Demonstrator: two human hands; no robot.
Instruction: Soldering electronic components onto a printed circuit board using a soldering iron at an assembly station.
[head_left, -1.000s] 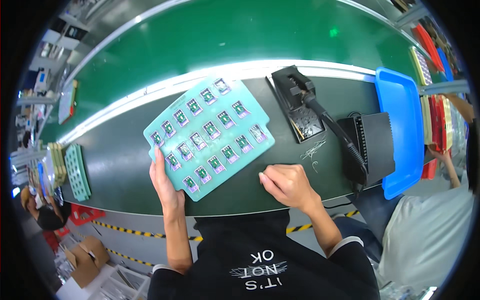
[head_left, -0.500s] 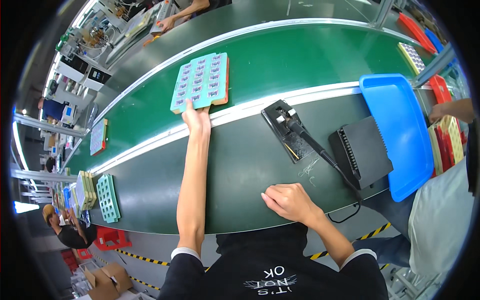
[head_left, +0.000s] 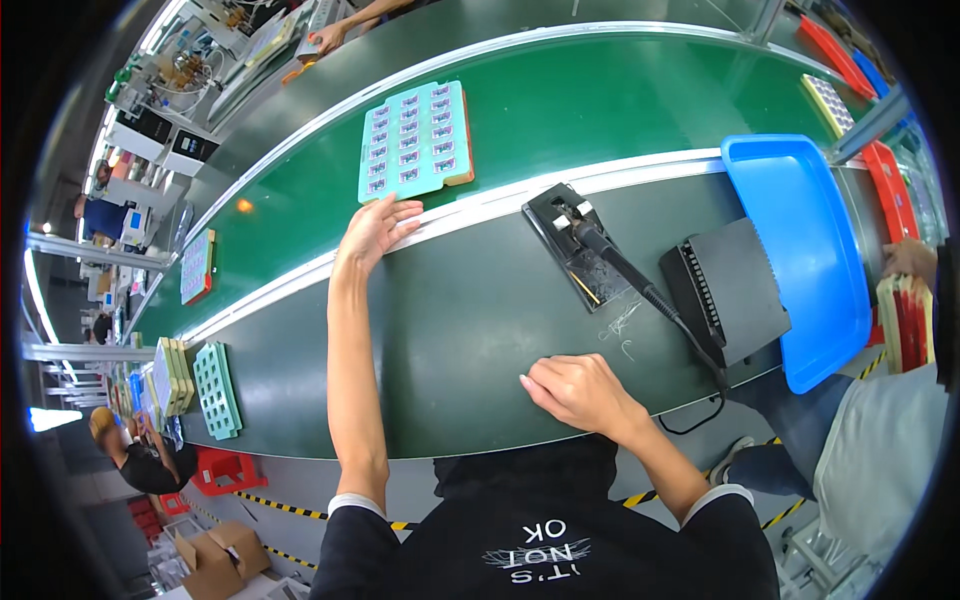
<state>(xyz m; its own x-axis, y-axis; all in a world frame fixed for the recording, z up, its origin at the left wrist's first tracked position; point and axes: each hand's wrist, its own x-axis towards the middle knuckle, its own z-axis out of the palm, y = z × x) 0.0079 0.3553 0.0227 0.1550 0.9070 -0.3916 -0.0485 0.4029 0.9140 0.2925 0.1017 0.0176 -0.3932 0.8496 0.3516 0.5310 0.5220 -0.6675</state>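
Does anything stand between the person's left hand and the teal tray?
Nothing visible. The left hand is at the near edge of the teal tray, though contact is unclear; the pale rail passes beneath the hand, and the black tool stand sits off right.

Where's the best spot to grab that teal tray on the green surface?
Probably the near edge, coming from the person's side: the teal tray lies flat, that rim faces them, the small parts sit inward, and the left hand is right there.
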